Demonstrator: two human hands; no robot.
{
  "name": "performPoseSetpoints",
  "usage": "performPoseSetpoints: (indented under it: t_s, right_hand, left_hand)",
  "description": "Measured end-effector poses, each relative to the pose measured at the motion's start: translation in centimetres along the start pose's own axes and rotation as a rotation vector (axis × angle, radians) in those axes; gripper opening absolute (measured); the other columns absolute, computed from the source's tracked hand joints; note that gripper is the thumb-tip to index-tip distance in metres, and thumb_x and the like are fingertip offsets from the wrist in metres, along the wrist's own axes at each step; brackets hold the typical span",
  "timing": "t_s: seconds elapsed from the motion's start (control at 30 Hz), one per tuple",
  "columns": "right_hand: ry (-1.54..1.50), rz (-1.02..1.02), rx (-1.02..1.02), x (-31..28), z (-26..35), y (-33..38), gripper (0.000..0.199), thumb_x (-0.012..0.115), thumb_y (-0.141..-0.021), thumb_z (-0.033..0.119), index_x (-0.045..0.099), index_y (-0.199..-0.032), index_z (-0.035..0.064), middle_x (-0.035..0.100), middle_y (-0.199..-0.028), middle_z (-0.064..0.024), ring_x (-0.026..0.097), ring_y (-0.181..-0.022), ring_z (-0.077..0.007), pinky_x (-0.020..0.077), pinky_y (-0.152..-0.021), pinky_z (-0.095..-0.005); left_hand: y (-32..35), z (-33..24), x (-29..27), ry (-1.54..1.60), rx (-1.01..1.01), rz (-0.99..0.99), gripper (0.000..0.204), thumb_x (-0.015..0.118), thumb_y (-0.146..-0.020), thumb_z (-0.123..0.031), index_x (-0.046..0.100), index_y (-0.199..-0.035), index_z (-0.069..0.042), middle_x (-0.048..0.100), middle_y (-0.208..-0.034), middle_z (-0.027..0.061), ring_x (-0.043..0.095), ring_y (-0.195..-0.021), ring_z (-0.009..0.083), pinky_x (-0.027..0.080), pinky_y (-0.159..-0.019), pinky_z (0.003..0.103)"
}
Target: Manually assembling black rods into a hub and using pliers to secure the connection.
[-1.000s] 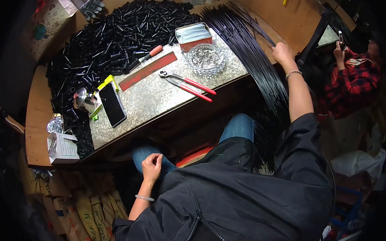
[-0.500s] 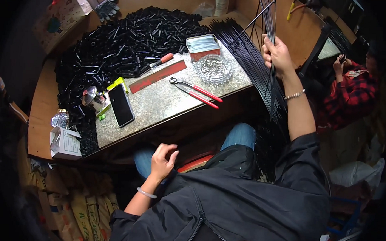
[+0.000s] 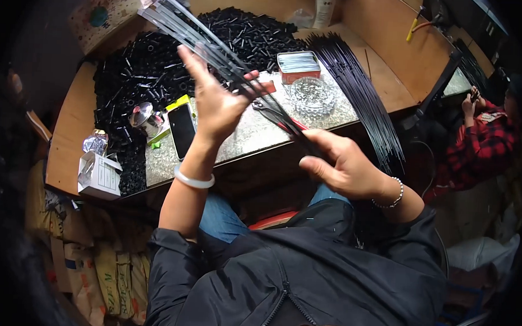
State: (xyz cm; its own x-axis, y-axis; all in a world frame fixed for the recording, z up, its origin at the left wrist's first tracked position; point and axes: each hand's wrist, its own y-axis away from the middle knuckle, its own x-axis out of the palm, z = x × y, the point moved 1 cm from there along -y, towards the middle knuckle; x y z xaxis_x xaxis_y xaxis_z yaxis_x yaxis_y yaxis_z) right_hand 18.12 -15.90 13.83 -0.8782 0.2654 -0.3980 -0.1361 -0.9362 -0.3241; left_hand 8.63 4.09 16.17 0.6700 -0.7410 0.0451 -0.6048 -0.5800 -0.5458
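My right hand (image 3: pixel 342 165) grips the near end of a bundle of long thin black rods (image 3: pixel 208 41). The bundle slants up and to the left over the table. My left hand (image 3: pixel 214 100) is raised with fingers spread, its palm against the middle of the bundle. A larger sheaf of the same black rods (image 3: pixel 357 91) lies over the table's right edge. Behind the hands a big heap of short black tubes (image 3: pixel 160 59) covers the back of the table.
On the stone slab (image 3: pixel 244 136) lie a phone (image 3: pixel 181 130), red-handled pliers (image 3: pixel 286 120), a glass ashtray (image 3: pixel 312 94) and a metal tin (image 3: pixel 298 63). A small white box (image 3: pixel 100 173) sits at the left edge. A person in a red plaid shirt (image 3: pixel 483 143) sits at right.
My right hand pulled a bundle of rods off the right-side sheaf and swung it over the table. My left hand rose from my lap to meet it.
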Motion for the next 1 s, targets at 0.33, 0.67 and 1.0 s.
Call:
performPoseSetpoints:
  t_s: [0.33,0.67,1.0]
  right_hand:
    - [-0.654,0.231,0.485,1.6,0.9,0.7,0.038,0.052,-0.093,0.013,0.044,-0.127,-0.0014,0.049,-0.066,0.0028,0.039,-0.05,-0.0019,0.0326,-0.045,-0.0162]
    - [-0.676,0.125,0.309,3.5,-0.2,0.8,0.049,0.055,-0.092,0.018,0.036,-0.132,-0.0018,0.049,-0.068,0.0001,0.036,-0.045,-0.0021,0.0285,-0.04,-0.016]
    - [-0.489,0.088,0.125,3.0,-0.1,0.9,0.054,0.057,-0.091,0.019,0.032,-0.134,-0.0031,0.048,-0.067,0.0002,0.038,-0.048,-0.0016,0.0292,-0.042,-0.0163]
  left_hand:
    - [0.6,0.0,-3.0,-0.132,0.185,-0.055,0.102,0.056,-0.082,0.009,-0.026,-0.137,-0.016,0.056,-0.107,0.023,0.065,-0.089,0.0323,0.055,-0.08,0.042]
    - [1.4,1.4,-4.2,-0.306,-0.042,-0.091,0.083,0.068,-0.08,-0.025,0.019,-0.136,0.012,0.067,-0.071,0.0093,0.066,-0.063,0.0204,0.051,-0.061,0.03]
    - [3.0,-1.9,-5.1,-1.143,0.389,-0.218,0.093,0.078,-0.068,-0.041,0.033,-0.132,0.009,0.044,-0.114,0.0186,0.056,-0.082,0.0231,0.049,-0.074,0.035]
